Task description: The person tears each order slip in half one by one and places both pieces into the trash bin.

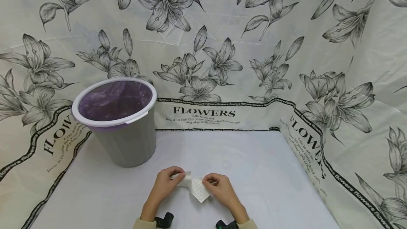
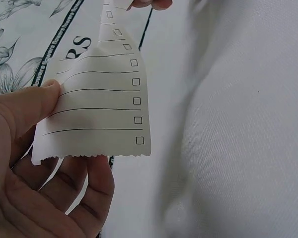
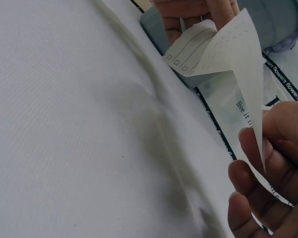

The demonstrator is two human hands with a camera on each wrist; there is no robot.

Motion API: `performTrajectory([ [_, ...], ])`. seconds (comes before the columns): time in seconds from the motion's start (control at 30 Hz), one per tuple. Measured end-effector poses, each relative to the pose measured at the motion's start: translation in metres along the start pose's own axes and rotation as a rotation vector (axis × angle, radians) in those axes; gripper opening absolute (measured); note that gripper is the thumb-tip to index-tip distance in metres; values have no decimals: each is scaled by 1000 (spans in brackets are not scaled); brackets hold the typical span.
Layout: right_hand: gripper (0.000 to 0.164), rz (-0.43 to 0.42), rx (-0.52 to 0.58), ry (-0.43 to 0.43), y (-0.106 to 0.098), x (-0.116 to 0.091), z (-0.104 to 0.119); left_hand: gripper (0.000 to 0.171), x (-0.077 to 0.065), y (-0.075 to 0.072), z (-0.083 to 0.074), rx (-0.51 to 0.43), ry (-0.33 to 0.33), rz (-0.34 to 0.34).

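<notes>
A lined paper sheet (image 1: 200,191) with a column of small checkboxes hangs between both hands above the white table. My left hand (image 1: 166,183) pinches one end; in the left wrist view its thumb lies on the printed face, near the jagged bottom edge of the checklist paper (image 2: 97,116). The opposite end is pinched by my right hand (image 1: 222,188). Midway the paper narrows and bends, its two halves facing different ways. From the right wrist, the paper (image 3: 246,54) appears folded over, with a long pointed flap reaching down to the right fingers (image 3: 246,181).
A grey trash bin (image 1: 127,144) with a white rim and a purple liner (image 1: 117,98) stands at the back left of the white tabletop (image 1: 254,172). Flower-printed cloth (image 1: 197,63) surrounds the table at the back and sides.
</notes>
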State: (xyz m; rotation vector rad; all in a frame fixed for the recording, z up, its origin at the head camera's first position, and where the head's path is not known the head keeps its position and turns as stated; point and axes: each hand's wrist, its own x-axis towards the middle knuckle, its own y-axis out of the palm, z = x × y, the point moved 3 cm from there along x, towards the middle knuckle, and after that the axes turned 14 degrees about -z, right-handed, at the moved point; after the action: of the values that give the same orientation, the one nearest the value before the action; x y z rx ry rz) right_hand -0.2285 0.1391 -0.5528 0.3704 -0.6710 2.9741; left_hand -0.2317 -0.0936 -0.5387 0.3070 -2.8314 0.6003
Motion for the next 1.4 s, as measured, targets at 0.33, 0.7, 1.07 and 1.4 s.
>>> performTrajectory([
  [0.33, 8, -12, -4, 7, -1, 0, -2, 6, 0, -7, 2, 17, -8, -56],
  [0.7, 6, -25, 2, 11, -3, -1, -5, 7, 1, -17, 8, 21, -16, -73],
  [1.07, 10, -7, -6, 45, -3, 1, -6, 8, 1, -30, 12, 52, -40, -117],
  [1.4, 11, 20, -21, 37, -1, 4, 0, 8, 1, -46, 12, 44, -25, -129],
])
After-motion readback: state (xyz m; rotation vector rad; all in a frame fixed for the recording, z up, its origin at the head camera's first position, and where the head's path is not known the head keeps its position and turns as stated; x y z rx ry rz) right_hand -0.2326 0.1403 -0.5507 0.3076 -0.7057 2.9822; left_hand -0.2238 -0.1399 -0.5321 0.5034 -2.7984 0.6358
